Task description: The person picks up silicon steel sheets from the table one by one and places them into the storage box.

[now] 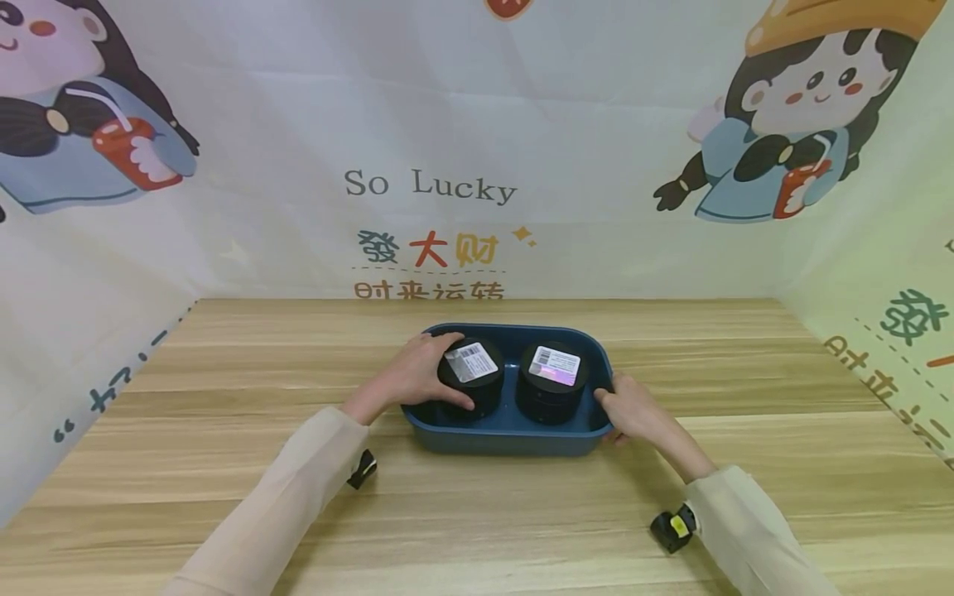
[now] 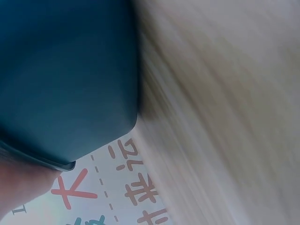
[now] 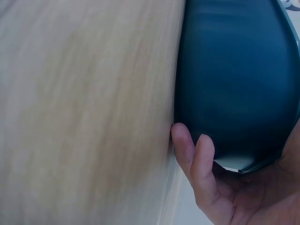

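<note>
A blue oblong plastic tub (image 1: 507, 444) stands on the table with two round black jars inside, each with a white label on its lid. My left hand (image 1: 413, 377) reaches over the tub's left end and grips the left jar (image 1: 480, 399), thumb at its near side and fingers at its far side. The right jar (image 1: 550, 403) sits apart from it, untouched. At the tub's right end my right hand (image 1: 633, 407) holds the rim, thumb inside. The right wrist view shows that hand's fingers (image 3: 202, 161) against the tub's outer wall (image 3: 234, 84).
The wood-grain table (image 1: 477, 530) reaches back to a printed white cloth (image 1: 581, 248), which also hangs at both sides. Black wrist devices show under the left sleeve (image 1: 291, 480) and the right sleeve (image 1: 753, 526).
</note>
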A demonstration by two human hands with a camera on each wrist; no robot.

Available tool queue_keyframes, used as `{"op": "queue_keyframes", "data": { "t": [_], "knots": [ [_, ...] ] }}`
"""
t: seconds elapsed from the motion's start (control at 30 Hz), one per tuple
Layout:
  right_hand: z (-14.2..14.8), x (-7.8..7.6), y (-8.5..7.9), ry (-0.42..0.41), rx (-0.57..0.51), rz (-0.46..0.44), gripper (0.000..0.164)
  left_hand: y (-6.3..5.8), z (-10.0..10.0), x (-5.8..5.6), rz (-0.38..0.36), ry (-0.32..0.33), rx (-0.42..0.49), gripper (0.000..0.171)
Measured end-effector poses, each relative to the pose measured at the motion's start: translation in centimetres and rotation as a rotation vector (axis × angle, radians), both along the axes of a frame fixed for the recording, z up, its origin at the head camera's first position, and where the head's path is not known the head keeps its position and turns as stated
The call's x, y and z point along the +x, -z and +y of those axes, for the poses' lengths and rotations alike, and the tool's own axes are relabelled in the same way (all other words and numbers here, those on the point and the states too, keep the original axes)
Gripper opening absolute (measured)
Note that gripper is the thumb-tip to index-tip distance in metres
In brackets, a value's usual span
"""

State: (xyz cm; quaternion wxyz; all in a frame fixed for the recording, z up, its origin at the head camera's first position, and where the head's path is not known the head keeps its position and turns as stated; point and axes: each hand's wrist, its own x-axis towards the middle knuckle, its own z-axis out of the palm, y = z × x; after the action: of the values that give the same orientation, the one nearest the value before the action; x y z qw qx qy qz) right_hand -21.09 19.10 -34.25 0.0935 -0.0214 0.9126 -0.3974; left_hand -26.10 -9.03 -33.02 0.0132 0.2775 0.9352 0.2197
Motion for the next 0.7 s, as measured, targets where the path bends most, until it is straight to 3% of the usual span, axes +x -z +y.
{"op": "queue_keyframes", "data": {
  "t": [0.27,0.53,0.7],
  "knots": [
    [0.2,0.1,0.0,0.006,-0.025,-0.001,0.021,-0.1,-0.3,0.6,0.019,0.039,0.034,0.097],
    [1.0,0.6,0.0,-0.03,-0.073,0.001,0.032,-0.5,-1.3,1.8,0.048,0.046,0.185,0.073],
    [1.6,1.0,-0.2,-0.11,-0.081,-0.008,0.046,-0.5,-2.5,2.4,0.05,0.01,0.195,0.063]
  ]
}}
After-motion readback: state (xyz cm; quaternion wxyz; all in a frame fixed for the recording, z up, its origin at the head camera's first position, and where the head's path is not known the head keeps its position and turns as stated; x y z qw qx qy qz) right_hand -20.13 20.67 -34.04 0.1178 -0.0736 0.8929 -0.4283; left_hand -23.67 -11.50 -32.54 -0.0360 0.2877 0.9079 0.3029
